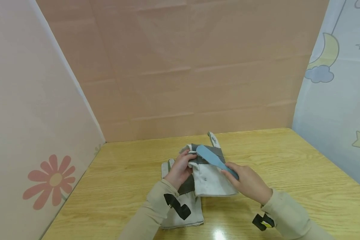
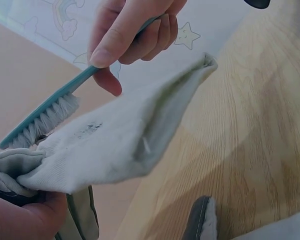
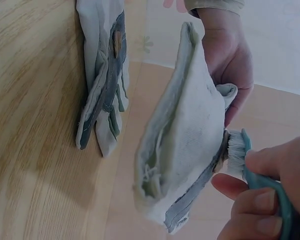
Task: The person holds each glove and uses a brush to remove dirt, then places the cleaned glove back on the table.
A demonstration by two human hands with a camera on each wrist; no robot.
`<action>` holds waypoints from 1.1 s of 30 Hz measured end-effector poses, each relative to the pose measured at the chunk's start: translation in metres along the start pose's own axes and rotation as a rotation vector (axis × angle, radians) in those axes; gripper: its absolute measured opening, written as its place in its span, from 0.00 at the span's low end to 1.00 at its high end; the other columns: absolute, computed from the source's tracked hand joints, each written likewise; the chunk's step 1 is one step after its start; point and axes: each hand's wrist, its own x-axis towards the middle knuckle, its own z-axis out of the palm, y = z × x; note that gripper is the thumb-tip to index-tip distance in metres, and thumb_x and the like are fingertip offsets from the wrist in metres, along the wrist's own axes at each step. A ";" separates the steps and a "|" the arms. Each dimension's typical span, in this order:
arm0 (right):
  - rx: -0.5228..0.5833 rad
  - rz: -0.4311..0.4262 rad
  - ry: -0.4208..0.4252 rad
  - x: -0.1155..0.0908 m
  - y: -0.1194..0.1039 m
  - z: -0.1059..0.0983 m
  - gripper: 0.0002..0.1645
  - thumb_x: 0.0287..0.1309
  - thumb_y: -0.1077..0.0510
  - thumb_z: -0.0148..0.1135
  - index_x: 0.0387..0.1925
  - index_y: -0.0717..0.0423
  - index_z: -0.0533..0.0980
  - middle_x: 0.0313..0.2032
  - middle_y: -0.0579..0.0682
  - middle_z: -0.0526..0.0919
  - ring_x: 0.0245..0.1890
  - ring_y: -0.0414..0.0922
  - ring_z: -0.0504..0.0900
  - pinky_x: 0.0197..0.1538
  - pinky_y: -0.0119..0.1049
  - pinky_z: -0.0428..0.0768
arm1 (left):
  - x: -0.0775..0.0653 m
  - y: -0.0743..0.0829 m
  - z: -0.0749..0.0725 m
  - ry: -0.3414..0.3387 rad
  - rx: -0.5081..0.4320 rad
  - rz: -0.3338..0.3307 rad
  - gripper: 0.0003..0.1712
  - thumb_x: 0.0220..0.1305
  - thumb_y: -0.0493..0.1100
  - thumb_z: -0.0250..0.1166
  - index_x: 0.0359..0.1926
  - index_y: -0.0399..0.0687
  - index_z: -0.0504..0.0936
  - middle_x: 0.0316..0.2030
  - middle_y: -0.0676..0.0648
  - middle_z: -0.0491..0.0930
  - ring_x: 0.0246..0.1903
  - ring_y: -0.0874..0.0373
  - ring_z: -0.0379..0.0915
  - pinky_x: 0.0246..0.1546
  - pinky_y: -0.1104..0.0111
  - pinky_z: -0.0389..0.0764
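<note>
My left hand [image 1: 180, 170] grips a white and grey work glove [image 1: 213, 181] by its side, holding it up off the table. In my right hand [image 1: 253, 183] is a blue brush [image 1: 211, 156], gripped by its handle. The brush's white bristles [image 3: 236, 150] touch the glove's grey part, beside the left hand. A dark smudge [image 2: 90, 130] marks the light cloth in the left wrist view, and the cuff gapes with frayed threads. Below, a second matching glove [image 1: 183, 213] lies on the table, partly hidden by the left hand and the held glove.
The wood-grain table [image 1: 123, 193] spreads out on both sides of the gloves. A plain brownish sheet [image 1: 192, 73] hangs behind it. Pale printed panels stand at the left, with a flower [image 1: 54, 180], and at the right, with a moon [image 1: 328, 51].
</note>
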 end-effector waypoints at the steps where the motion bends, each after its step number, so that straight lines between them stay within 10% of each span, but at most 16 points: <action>1: 0.004 0.001 -0.004 0.000 0.000 -0.001 0.18 0.66 0.53 0.52 0.47 0.63 0.75 0.14 0.39 0.66 0.12 0.29 0.56 0.22 0.26 0.63 | 0.000 0.000 0.000 0.006 0.002 0.000 0.38 0.68 0.34 0.47 0.73 0.41 0.38 0.71 0.35 0.48 0.64 0.46 0.62 0.65 0.56 0.63; 6: 0.024 0.012 -0.017 -0.003 0.002 -0.001 0.21 0.66 0.53 0.52 0.50 0.66 0.74 0.13 0.39 0.65 0.11 0.29 0.54 0.22 0.26 0.62 | -0.001 0.001 -0.003 0.038 0.027 -0.004 0.37 0.69 0.36 0.47 0.73 0.43 0.40 0.67 0.35 0.58 0.49 0.56 0.72 0.56 0.61 0.69; 12: 0.017 0.023 -0.035 -0.005 0.006 -0.002 0.23 0.67 0.52 0.51 0.51 0.68 0.73 0.19 0.43 0.76 0.14 0.28 0.63 0.27 0.27 0.69 | -0.003 0.003 -0.004 0.027 0.021 0.007 0.37 0.69 0.35 0.46 0.73 0.42 0.38 0.70 0.34 0.49 0.64 0.43 0.60 0.62 0.55 0.64; 22: 0.002 0.033 -0.015 -0.005 0.007 0.000 0.23 0.66 0.52 0.52 0.51 0.67 0.74 0.25 0.46 0.82 0.15 0.28 0.67 0.29 0.29 0.72 | -0.004 0.002 -0.001 0.038 0.034 -0.003 0.37 0.69 0.36 0.46 0.73 0.43 0.39 0.70 0.34 0.49 0.58 0.48 0.65 0.56 0.59 0.68; 33: 0.085 -0.059 0.146 -0.004 0.003 -0.003 0.06 0.66 0.57 0.51 0.39 0.54 0.74 0.14 0.38 0.59 0.12 0.28 0.52 0.16 0.26 0.59 | -0.004 0.002 0.001 0.012 0.021 -0.008 0.37 0.70 0.36 0.46 0.73 0.44 0.38 0.70 0.35 0.51 0.61 0.46 0.63 0.60 0.57 0.65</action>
